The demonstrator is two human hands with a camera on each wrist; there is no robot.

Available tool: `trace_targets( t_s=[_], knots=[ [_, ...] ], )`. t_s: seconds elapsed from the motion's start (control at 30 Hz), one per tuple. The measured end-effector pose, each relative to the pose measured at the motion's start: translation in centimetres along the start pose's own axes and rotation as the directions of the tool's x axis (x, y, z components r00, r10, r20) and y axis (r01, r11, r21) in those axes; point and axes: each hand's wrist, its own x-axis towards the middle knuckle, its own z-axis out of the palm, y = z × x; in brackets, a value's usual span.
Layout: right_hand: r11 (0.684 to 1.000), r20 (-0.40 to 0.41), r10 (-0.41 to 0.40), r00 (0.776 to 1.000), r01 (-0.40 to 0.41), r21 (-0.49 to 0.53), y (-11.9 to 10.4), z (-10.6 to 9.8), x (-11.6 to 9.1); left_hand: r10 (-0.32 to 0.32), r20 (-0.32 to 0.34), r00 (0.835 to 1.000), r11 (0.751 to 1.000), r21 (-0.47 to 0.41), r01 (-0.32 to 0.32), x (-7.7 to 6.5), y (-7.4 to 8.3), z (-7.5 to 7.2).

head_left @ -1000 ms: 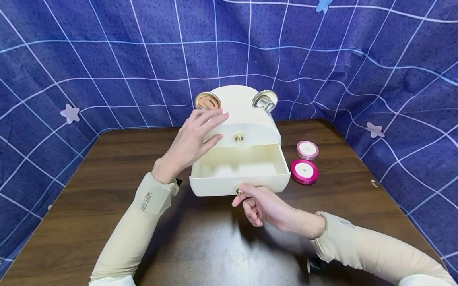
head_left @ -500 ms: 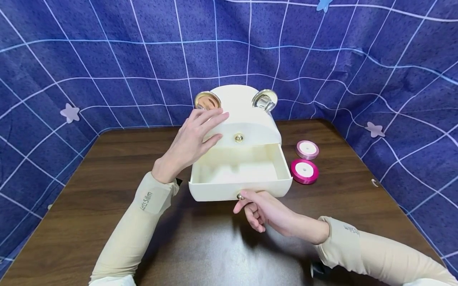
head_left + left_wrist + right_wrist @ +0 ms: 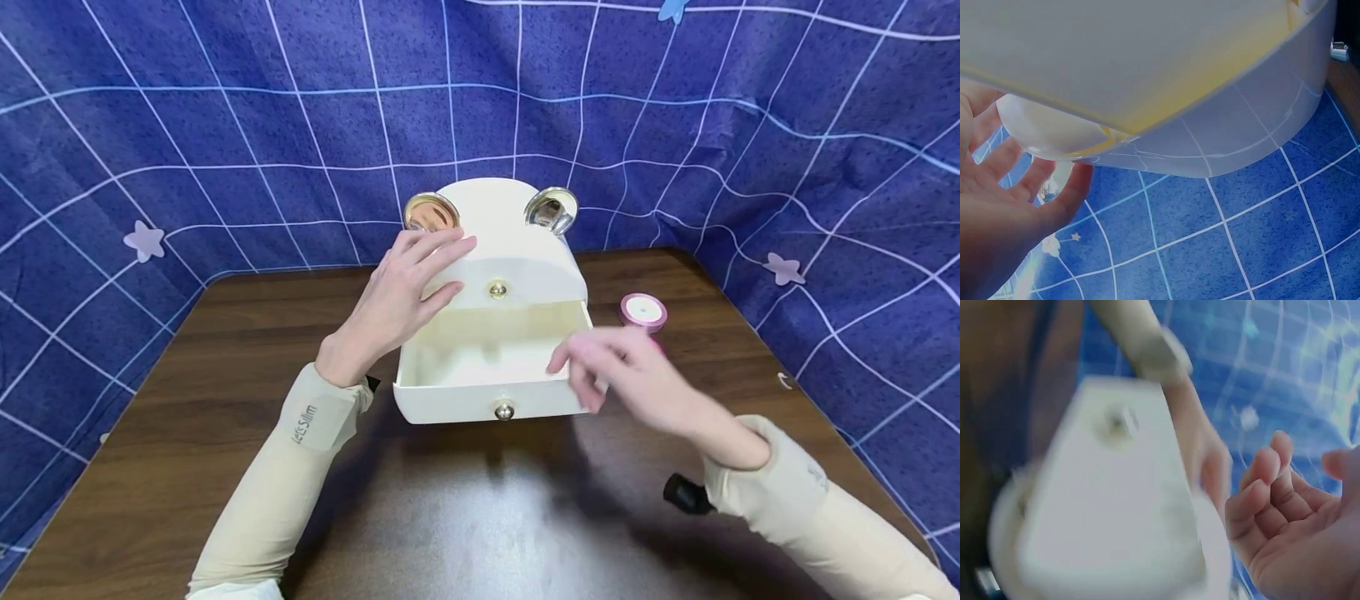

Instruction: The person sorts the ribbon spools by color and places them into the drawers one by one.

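Note:
A white two-drawer box [image 3: 517,242] with a rounded back stands on the table, its lower drawer [image 3: 442,403] pulled out and bare inside. My left hand [image 3: 401,287] rests at the box's upper left side, fingers spread and relaxed; the left wrist view shows fingertips at its edge. Blurred by motion, my right hand [image 3: 633,375] hovers over the drawer's right front corner, fingers loosely bent and holding nothing. The drawer's round knob [image 3: 504,411] is free of the hand. Beyond the right hand lies a pale pink ribbon spool [image 3: 643,310]; a magenta spool is mostly hidden behind that hand.
Two shiny round discs, one gold [image 3: 431,212] and one silver [image 3: 552,210], flank the box's top like ears. The upper drawer's knob [image 3: 498,289] sits above the opening. A blue gridded cloth [image 3: 300,125] hangs behind the brown wooden table [image 3: 247,358].
The lower drawer came slightly further out, pulled by its knob. My right hand then let go of the knob and moved up and right. The left hand stayed in place.

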Motion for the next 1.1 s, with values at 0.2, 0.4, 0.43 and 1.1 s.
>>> trace_targets(
  t_s=[0.2,0.4,0.43,1.1],
  knots=[
    [0.963,-0.340,0.043,0.940,-0.130,-0.236,4.6,-5.7,2.1,-0.001,-0.013,1.000,1.000,-0.006,0.001,0.0,-0.1,-0.1],
    [0.759,-0.444,0.142,0.885,-0.385,-0.526,12.7,-9.9,3.2,-0.004,-0.019,1.000,1.000,-0.006,0.004,0.0,-0.2,-0.2],
    [0.716,-0.430,0.173,0.886,-0.413,-0.563,14.0,-10.4,3.1,-0.003,-0.018,1.000,1.000,-0.007,0.002,0.0,-0.2,-0.1],
    [0.491,-0.346,0.493,0.798,-0.584,-0.647,22.3,-11.3,1.8,0.002,-0.016,1.000,1.000,-0.021,-0.002,-0.1,-0.1,0.1]
  ],
)
